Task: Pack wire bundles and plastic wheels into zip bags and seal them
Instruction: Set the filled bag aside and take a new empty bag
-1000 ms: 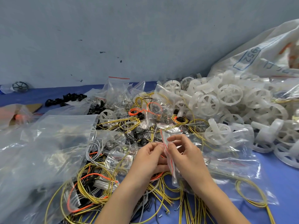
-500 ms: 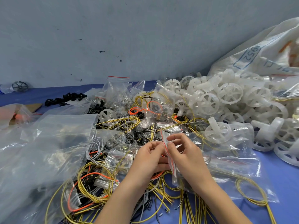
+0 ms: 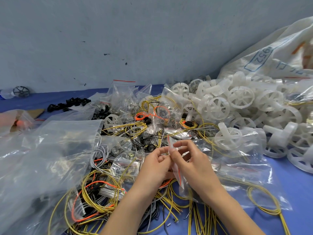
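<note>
my left hand (image 3: pixel 155 167) and right hand (image 3: pixel 194 164) pinch the red-striped mouth of the bag (image 3: pixel 237 168), fingertips (image 3: pixel 183 143) clamped on it; the bag lies just right, a wheel (image 3: pixel 227 139) and wire (image 3: pixel 264 202) inside. i judge the zip may skip if film bunches or wire strays into it. loose wires (image 3: pixel 101 192) tangle underneath; the wheel pile (image 3: pixel 240 102) crowds the right.

Left forearm (image 3: pixel 128 209) and right forearm (image 3: pixel 225 206), both bare, enter from the bottom edge and converge toward centre. Left hand (image 3: pixel 155 168) has its palm turned inward and fingers curled, thumb and forefinger pinching the top edge of a clear plastic zip bag with a red strip (image 3: pixel 176 169). Right hand (image 3: pixel 193 164) is just beside it, back of hand up, thumb and bent fingers pinching the same edge. The two hands' fingertips are close together.
</note>
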